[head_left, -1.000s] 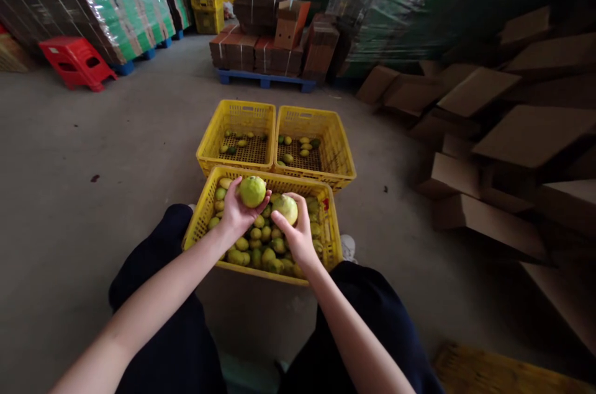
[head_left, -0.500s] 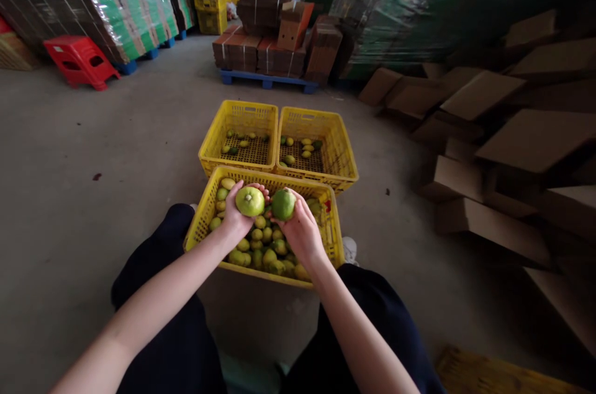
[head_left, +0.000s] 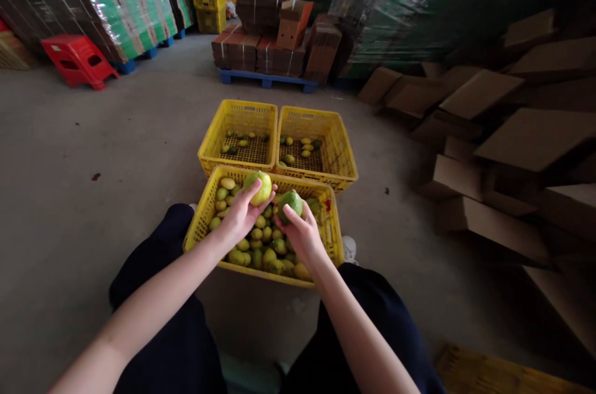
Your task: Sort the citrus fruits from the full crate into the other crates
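Note:
Above the near yellow crate (head_left: 198, 229), my left hand (head_left: 242, 213) is closed around a yellow-green lemon (head_left: 259, 188), thumb across its side. My right hand (head_left: 303, 228) grips a darker green lemon (head_left: 290, 205), with the thumb on its front. The two fruits are close together but apart. Below them, many yellow and green lemons (head_left: 267, 257) lie heaped in the near crate; my hands and forearms hide some of them.
Beyond stand two more yellow crates, left (head_left: 205, 149) and right (head_left: 347, 155), each with several lemons on its floor. Cardboard boxes (head_left: 484, 226) are piled at right. A blue pallet (head_left: 267, 80) of bundled cartons and a red stool (head_left: 77, 62) stand farther back.
My left hand has turned its lemon and raised it slightly up and to the right. The green lemon in my right hand has rotated and shifted a little right and down.

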Motion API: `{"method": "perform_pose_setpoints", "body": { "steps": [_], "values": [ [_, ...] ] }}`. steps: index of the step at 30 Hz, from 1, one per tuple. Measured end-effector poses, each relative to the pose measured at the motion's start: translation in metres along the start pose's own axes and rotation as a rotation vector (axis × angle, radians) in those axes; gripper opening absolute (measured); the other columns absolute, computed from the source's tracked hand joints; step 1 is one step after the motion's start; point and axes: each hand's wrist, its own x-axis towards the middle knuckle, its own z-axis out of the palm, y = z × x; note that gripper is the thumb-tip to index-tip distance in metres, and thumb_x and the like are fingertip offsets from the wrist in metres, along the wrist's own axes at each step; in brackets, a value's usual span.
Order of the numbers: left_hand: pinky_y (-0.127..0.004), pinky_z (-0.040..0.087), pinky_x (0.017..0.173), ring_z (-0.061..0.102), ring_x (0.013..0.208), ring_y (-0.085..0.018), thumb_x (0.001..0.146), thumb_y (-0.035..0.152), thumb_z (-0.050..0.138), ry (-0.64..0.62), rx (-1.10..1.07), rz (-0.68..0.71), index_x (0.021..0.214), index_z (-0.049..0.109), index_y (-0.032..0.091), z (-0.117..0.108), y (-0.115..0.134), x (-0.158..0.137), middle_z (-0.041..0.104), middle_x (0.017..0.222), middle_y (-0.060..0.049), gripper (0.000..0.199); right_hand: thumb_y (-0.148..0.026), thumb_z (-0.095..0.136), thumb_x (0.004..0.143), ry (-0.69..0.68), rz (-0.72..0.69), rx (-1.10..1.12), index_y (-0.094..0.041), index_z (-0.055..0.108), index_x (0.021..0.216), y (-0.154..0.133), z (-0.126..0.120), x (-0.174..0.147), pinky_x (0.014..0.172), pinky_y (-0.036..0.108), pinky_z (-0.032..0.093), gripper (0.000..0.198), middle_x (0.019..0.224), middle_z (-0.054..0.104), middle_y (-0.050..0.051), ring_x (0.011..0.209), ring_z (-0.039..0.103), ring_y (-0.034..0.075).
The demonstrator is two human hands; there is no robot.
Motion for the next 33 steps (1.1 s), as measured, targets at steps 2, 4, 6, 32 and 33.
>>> {"method": "perform_pose_setpoints", "body": {
  "steps": [2,4,6,32,33],
  "values": [
    [-0.031,0.057,0.083,0.071,0.084,-0.018,0.079,0.033,0.074,-0.016,0.038,-0.002,0.093,0.070,0.012,0.001,-0.001,-0.001,0.073,0.093,-0.007,0.026,-0.031,0.086,0.061,0.016,-0.029,0.009,-0.025,0.060,0.082,0.000,-0.001,0.001,0.060,0.025,0.043,0.033,0.076,0.061,-0.006,0.067,0.052,0.012],
    [-0.029,0.058,0.075,0.070,0.078,-0.018,0.083,0.041,0.069,0.005,0.045,-0.016,0.093,0.069,0.012,0.001,0.000,-0.001,0.073,0.090,-0.008,0.031,-0.030,0.086,0.061,0.035,-0.066,0.014,-0.026,0.060,0.082,-0.001,-0.002,0.001,0.065,0.025,0.045,0.034,0.078,0.061,-0.007,0.070,0.053,0.011],
    [-0.026,0.057,0.066,0.068,0.073,-0.016,0.085,0.045,0.066,0.056,-0.001,-0.045,0.091,0.068,0.014,0.000,0.001,0.000,0.071,0.083,-0.006,0.032,-0.031,0.086,0.062,0.039,-0.089,0.020,-0.026,0.061,0.083,-0.002,-0.003,0.001,0.067,0.025,0.046,0.033,0.078,0.061,-0.007,0.072,0.053,0.011],
    [-0.021,0.052,0.053,0.062,0.059,-0.014,0.091,0.042,0.055,0.175,0.053,-0.179,0.092,0.065,0.013,-0.003,0.009,0.008,0.068,0.072,-0.006,0.031,-0.054,0.074,0.071,0.016,0.219,0.167,-0.021,0.068,0.079,0.000,-0.008,0.014,0.052,0.026,0.049,0.035,0.070,0.070,0.000,0.059,0.060,0.014],
    [-0.022,0.053,0.054,0.063,0.059,-0.014,0.091,0.040,0.055,0.195,0.045,-0.169,0.092,0.065,0.013,-0.003,0.008,0.008,0.068,0.072,-0.005,0.028,-0.053,0.075,0.070,0.008,0.218,0.171,-0.021,0.068,0.079,-0.001,-0.006,0.013,0.051,0.026,0.049,0.034,0.070,0.069,-0.001,0.059,0.059,0.014]
  ]
}}
